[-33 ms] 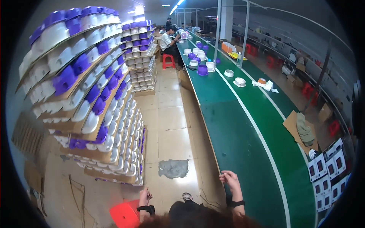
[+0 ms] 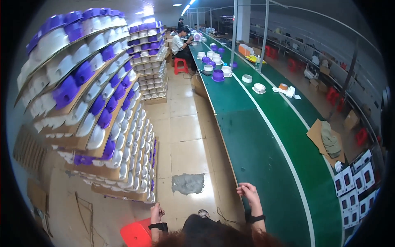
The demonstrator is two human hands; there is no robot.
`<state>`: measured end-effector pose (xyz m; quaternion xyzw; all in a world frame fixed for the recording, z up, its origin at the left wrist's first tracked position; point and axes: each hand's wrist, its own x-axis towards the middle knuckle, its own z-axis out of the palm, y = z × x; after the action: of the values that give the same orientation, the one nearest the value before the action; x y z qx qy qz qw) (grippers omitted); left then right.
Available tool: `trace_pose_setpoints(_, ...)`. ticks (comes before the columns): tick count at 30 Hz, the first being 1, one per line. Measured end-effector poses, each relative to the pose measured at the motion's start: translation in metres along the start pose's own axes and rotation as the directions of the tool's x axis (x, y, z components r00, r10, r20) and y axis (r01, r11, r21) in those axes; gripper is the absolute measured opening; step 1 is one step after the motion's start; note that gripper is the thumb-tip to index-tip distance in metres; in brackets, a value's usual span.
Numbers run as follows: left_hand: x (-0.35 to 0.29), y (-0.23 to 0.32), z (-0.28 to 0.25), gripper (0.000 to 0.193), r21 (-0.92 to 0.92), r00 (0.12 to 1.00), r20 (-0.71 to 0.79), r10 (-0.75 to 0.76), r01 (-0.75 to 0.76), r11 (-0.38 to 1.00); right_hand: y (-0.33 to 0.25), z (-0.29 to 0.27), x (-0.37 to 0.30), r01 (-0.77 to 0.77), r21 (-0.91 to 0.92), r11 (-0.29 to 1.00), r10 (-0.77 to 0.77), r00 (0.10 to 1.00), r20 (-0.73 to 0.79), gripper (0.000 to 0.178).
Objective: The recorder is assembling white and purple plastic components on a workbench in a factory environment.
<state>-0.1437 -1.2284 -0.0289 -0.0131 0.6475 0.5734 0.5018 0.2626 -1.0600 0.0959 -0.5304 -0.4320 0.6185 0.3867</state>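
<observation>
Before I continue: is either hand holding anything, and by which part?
Nothing visible is held: the left hand and right hand both appear empty.

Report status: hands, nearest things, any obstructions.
Left hand, nothing seen held, near red stool. Right hand, nothing seen held, by left edge of green bench. Purple tub farther up bench. Stool may crowd left side.

Workbench (image 2: 257, 152) green, white-striped. Near stool (image 2: 135, 235) red. Stacked parts (image 2: 66, 91) purple, white. Wristbands (image 2: 258, 218) black. Floor (image 2: 187, 151) beige, patch (image 2: 188, 183) grey.
</observation>
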Motion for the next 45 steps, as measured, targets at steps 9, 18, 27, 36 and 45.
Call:
trace_pose_setpoints(9, 0.139, 0.078, 0.054, 0.029, -0.078, 0.995, -0.068, -0.078, 0.073, 0.994, -0.084, 0.082, 0.185, -0.043, 0.05, 0.998, 0.034, 0.985, 0.168, 0.022)
trace_pose_setpoints(18, 0.319, 0.247, 0.204, 0.029, 0.184, 1.0, -0.003, 0.012, -0.012, 0.983, -0.147, 0.053, 0.361, -0.103, -0.166, 0.981, 0.073, 0.981, -0.18, 0.021)
trace_pose_setpoints(27, 0.473, 0.384, 0.5, 0.023, 0.404, 0.902, 0.432, 0.023, -0.217, 0.889, -0.201, -0.043, 0.467, -0.368, -0.66, 0.655, -0.208, 0.752, -0.626, 0.021)
trace_pose_setpoints(36, 0.554, 0.433, 0.842, 0.038, 0.603, 0.627, 0.767, 0.134, -0.777, 0.18, -0.341, -0.152, 0.672, -0.643, -0.58, 0.5, -0.166, 0.586, -0.793, 0.032)
trace_pose_setpoints(45, 0.623, 0.351, 0.928, 0.068, 0.908, 0.702, 0.414, 0.579, -0.273, -0.318, -0.24, -0.186, 0.883, -0.645, -0.438, 0.626, -0.142, 0.458, -0.877, 0.051)
